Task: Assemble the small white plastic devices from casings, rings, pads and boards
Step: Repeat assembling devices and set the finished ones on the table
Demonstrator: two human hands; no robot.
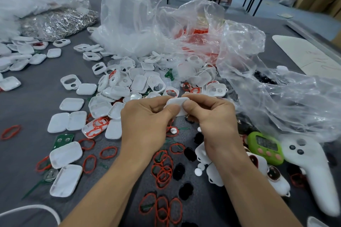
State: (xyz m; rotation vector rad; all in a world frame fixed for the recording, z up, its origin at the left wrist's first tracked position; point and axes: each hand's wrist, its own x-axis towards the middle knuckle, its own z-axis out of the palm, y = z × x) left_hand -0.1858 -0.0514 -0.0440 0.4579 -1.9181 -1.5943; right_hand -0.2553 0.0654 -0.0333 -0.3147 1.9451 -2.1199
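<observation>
Both hands meet over the middle of the grey table, pinching one small white casing (177, 104) between thumbs and fingers. My left hand (145, 118) grips its left end and my right hand (212, 116) grips its right end. Loose white casings (118, 94) lie heaped just beyond the hands and scattered to the left. Red rings (163, 169) lie under and in front of my wrists. Black pads (178, 171) sit among the rings. A green board (63, 140) lies at the left near two casing halves.
Crumpled clear plastic bags (184, 29) rise behind the heap and spill right. A bag of metal key rings (59, 22) is at the far left. A green timer (264, 146) and a white controller (317, 173) lie at the right.
</observation>
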